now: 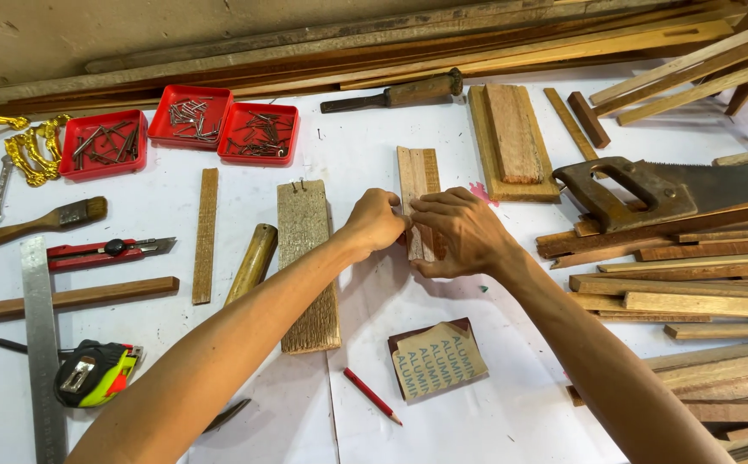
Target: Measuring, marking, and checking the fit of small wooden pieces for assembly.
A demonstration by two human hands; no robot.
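Both your hands meet on the small wooden piece (418, 185) near the middle of the white worktop (511, 404). It lies flat with its long side running away from you. Your left hand (376, 222) closes its grip on the near left edge of the piece, fingers curled tight. Your right hand (462, 230) lies over the near right part, fingers spread flat and pressing down. This appears to pin the piece so it cannot slide; what sits under the fingers is hidden.

Just left of your hands lies a rough board (307, 266) with two nails standing at its far end, apart from the piece. A round wooden handle (252, 262) and a thin wooden strip (206, 234) lie further left.

Three red trays (176, 129) of nails stand at the far left, within reach, judged placed there as stock. A chisel (395, 93) lies beyond the piece, beside a stacked wooden block (511, 142).

A handsaw (649, 191) rests on the pile of wooden slats (692, 275) to your right, its handle turned towards you.

Nearer you lie a sanding block (436, 359) wrapped in paper, a red pencil (372, 396), a tape measure (95, 372), a steel ruler (41, 344), a utility knife (108, 251) and a brush (39, 222). None touches your hands.
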